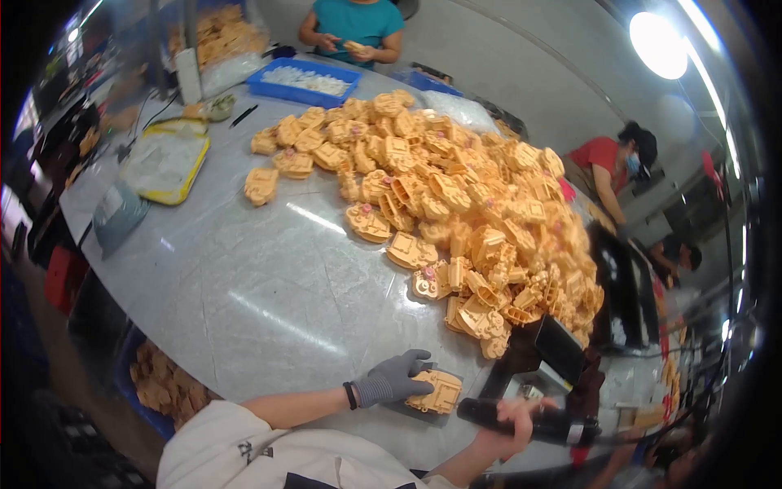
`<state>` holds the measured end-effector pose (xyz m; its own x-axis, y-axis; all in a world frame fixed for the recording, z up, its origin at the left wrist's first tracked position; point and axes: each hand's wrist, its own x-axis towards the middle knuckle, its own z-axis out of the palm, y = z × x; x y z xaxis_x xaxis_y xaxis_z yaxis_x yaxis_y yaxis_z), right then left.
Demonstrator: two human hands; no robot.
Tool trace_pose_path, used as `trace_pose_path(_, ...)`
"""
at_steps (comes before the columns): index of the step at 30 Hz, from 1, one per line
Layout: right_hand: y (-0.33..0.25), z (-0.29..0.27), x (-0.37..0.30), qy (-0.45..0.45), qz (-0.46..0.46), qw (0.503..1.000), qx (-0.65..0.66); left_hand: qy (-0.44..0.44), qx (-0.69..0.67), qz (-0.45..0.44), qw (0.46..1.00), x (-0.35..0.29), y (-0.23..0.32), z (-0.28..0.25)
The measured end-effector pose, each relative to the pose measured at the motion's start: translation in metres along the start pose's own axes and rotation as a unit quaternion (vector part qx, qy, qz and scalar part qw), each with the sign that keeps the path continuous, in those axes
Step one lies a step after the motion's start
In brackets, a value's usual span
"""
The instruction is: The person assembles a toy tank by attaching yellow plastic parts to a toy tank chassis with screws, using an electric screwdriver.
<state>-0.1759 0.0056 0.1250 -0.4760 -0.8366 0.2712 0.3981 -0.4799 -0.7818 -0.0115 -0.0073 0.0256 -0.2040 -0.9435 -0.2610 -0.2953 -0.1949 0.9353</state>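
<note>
My left hand (393, 380), in a grey glove, holds a light-orange plastic part (441, 394) at its left side, thumb raised at the far edge. The part rests on a dark flat block (434, 417) near the table's front edge. My bare right hand (516, 422) is wrapped round a black cylindrical electric screwdriver (482, 412), which lies almost level, its left end close beside the part. Its tip cannot be made out. A large heap of similar orange parts (456, 196) lies beyond my hands, some with small pink pieces on them.
The grey table (269, 277) carries a blue tray (281, 91) of small white pieces and a yellow-edged tray (181, 167). A black stand (558, 350) is near my right hand. A co-worker in teal (358, 28) holds a part; another in red (599, 159) stands right.
</note>
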Motion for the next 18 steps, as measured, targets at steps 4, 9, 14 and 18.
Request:
trace_pose_path(4, -0.005, -0.039, 0.006, -0.046, -0.047, 0.996, 0.063, -0.013, -0.274, -0.005, 0.962, -0.007, 0.009, -0.017)
trace_pose_path(9, -0.019, -0.002, -0.002, 0.04, -0.036, 0.996, 0.068, 0.209, -0.383, 0.156, 0.886, -0.075, -0.029, -0.062)
trace_pose_path(14, -0.001, -0.044, 0.013, 0.061, 0.02, 0.997, 0.046, 0.612, -0.397, 0.186, 0.658, -0.225, -0.099, -0.137)
trace_pose_path(18, 0.008, -0.037, 0.011, 0.069, 0.04, 0.997, 0.016, 0.8, -0.249, 0.103, 0.536, -0.337, -0.194, -0.141)
